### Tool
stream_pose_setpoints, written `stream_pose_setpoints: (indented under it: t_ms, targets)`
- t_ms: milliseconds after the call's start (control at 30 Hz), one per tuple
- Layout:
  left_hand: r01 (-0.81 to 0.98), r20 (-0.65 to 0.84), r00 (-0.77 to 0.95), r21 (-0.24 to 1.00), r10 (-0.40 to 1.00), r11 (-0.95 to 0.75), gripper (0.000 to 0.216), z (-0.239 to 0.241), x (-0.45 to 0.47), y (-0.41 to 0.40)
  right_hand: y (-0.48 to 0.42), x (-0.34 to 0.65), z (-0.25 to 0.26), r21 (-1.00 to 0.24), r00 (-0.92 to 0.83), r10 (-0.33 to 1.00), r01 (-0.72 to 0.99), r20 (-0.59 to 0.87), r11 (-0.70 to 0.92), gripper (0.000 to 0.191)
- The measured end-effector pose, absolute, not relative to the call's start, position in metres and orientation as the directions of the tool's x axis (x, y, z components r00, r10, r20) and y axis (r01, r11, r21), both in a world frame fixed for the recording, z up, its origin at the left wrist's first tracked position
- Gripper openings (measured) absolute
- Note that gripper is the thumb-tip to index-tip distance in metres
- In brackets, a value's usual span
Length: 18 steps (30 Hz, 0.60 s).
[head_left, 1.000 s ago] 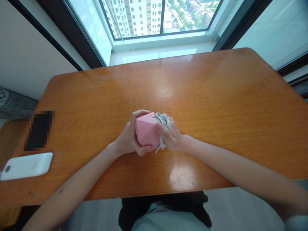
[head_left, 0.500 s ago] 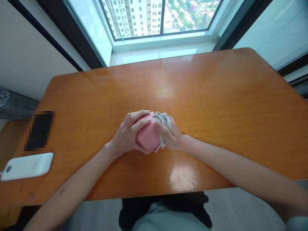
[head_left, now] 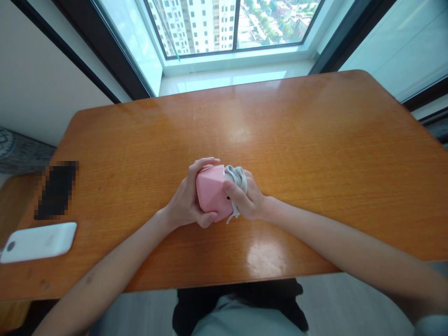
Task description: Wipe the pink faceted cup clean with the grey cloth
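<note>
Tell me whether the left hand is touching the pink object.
Touching. The head view shows the left hand curled around the pink object, thumb against its near side.

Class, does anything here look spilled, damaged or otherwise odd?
Yes: small dark marks stand out on the wooden table at front left, near the white device. Behind that device, a dark patch is pixelated, hiding what it is. The pink object in the left hand shows no visible damage.

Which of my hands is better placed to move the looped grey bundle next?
Probably your right: the right hand is closed around the looped grey bundle, while the left hand is occupied gripping the opposite side of the pink faceted object.
</note>
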State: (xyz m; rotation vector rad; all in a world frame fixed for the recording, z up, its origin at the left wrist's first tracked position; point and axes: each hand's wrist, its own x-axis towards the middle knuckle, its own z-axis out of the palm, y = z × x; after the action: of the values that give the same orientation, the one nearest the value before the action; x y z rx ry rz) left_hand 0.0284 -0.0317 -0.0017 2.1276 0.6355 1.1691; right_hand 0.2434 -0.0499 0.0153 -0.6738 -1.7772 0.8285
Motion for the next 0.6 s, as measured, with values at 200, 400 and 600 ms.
stream_pose_setpoints:
  t_ms: [200, 400, 600]
  targets:
    - [0.282, 0.712, 0.584, 0.271, 0.389, -0.920, 0.120, 0.001, 0.019, -0.026, -0.049, 0.244, 0.016, -0.814, -0.311, 0.781, 0.041, 0.541, 0.580, 0.045]
    - [0.316, 0.693, 0.543, 0.355, 0.474, -0.880, 0.114, 0.009, 0.022, -0.031, -0.049, 0.245, 0.014, -0.795, -0.327, 0.767, 0.069, 0.553, 0.603, 0.048]
    - [0.110, 0.525, 0.515, 0.743, 0.678, -0.660, 0.106, 0.007, 0.031, -0.034, -0.050, 0.244, 0.012, -0.721, -0.347, 0.696, 0.073, 0.629, 0.689, 0.045]
